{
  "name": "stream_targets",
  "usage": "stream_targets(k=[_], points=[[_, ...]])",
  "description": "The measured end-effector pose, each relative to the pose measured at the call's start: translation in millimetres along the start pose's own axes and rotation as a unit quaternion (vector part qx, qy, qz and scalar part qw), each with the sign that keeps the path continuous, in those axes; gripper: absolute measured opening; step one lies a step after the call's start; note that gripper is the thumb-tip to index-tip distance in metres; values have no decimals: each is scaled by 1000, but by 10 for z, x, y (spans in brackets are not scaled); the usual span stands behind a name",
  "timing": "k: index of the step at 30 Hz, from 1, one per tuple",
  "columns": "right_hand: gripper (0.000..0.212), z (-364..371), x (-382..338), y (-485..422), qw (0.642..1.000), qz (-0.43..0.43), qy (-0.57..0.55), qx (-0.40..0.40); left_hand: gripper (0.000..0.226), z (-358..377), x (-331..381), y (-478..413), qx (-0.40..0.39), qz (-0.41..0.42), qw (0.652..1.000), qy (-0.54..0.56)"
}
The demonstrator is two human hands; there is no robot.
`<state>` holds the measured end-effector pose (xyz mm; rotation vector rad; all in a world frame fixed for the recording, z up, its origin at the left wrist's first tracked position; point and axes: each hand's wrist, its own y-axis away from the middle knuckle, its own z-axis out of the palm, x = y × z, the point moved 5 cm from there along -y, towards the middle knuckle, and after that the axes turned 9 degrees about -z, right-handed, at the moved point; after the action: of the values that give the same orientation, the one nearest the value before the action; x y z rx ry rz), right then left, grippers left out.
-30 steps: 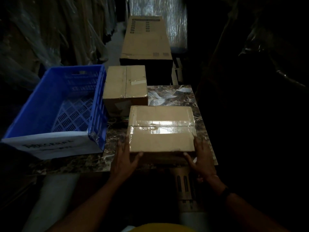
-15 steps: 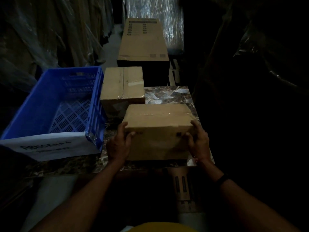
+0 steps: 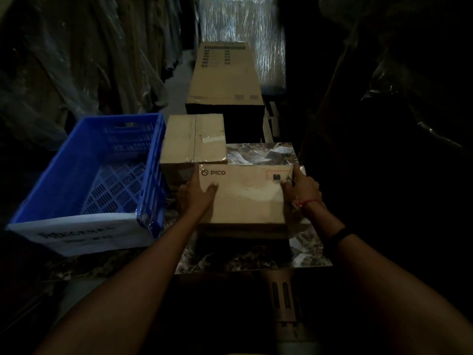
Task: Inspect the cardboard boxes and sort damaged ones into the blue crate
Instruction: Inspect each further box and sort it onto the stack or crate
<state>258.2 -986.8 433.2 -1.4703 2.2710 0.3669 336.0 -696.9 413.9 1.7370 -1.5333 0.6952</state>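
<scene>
Both forearms (image 3: 143,272) are bare, and behind the right hand (image 3: 303,187) the wrist carries 2 things: a thin red thread bracelet (image 3: 307,202) and, farther up, a black band (image 3: 341,233).

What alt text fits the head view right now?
The left hand and right hand hold a cardboard box marked PICO by its sides over a marbled table. A taped box sits behind it; a blue crate stands at the left.

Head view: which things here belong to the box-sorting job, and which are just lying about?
Part of the job: PICO box, tipped up and gripped by the left hand and right hand; taped box behind it; blue crate.

Probably just lying about: long carton further back; plastic-wrapped stack behind that; marble-patterned table underneath.
</scene>
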Motion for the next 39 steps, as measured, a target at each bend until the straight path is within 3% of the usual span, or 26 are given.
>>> stream_targets(k=[6, 12, 15, 17, 19, 22, 25, 28, 31, 35, 37, 39], points=[[75, 70, -28, -156, 995, 24, -5, -97, 85, 98, 102, -260, -78, -43, 991, -100], [67, 135, -44, -225, 995, 12, 49, -91, 89, 151, 164, -382, -107, -63, 990, -73], [60, 91, -191, -285, 988, -19, 131, -74, 87, 190, 404, -300, -101, -9, 981, -165], [54, 108, -460, -334, 980, -84, 153, -94, 91, 255, 688, -165, -123, 55, 961, -241], [56, 217, -727, -343, 968, -120, 137, -172, 95, 372, 904, -75, -161, 100, 926, -327], [80, 356, -906, -278, 945, -124, 157, -258, 97, 501, 1014, -21, -217, 97, 879, -414], [88, 361, -868, -272, 944, -128, 164, -255, 88, 541, 1036, 20, -196, 124, 836, -497], [81, 356, -869, -283, 948, -122, 150, -254, 83, 542, 1064, 4, -186, 138, 823, -518], [82, 360, -865, -255, 947, -132, 154, -250, 86, 485, 1056, 19, -192, 144, 832, -500], [59, 257, -685, -206, 967, -136, 115, -180, 98, 226, 926, 41, -169, 108, 892, -406], [66, 187, -541, -181, 973, -122, 122, -156, 100, 93, 786, -8, -169, 77, 909, -373], [75, 201, -402, -130, 972, -113, 134, -159, 99, 50, 647, -20, -180, 87, 897, -395]])
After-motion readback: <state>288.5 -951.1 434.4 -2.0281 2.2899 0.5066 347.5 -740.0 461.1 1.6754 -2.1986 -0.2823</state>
